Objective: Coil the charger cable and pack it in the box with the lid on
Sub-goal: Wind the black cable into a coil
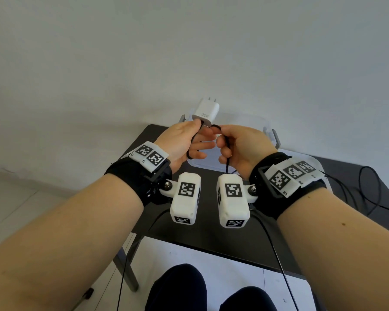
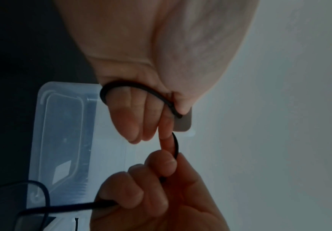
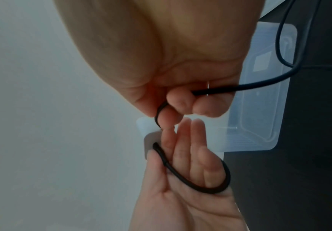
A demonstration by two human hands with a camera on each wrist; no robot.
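Observation:
The white charger plug (image 1: 206, 112) stands prongs-up above the table, pinched at its base by my left hand (image 1: 190, 140). The black cable (image 1: 190, 154) leaves the plug and loops once round my left fingers (image 3: 183, 156), which lie fairly straight. My right hand (image 1: 234, 147) grips the same cable (image 3: 240, 89) in curled fingers, close to the left fingertips. From the right fist the cable hangs down toward the table. The clear plastic box (image 1: 268, 131) sits on the table, behind and below both hands.
The black table (image 1: 211, 234) carries the box; a pale lid-like panel (image 1: 319, 161) shows beside my right wrist. Loose black cable (image 1: 368, 189) lies in loops on the table's right side. A grey wall is behind, and my knees are below the table's near edge.

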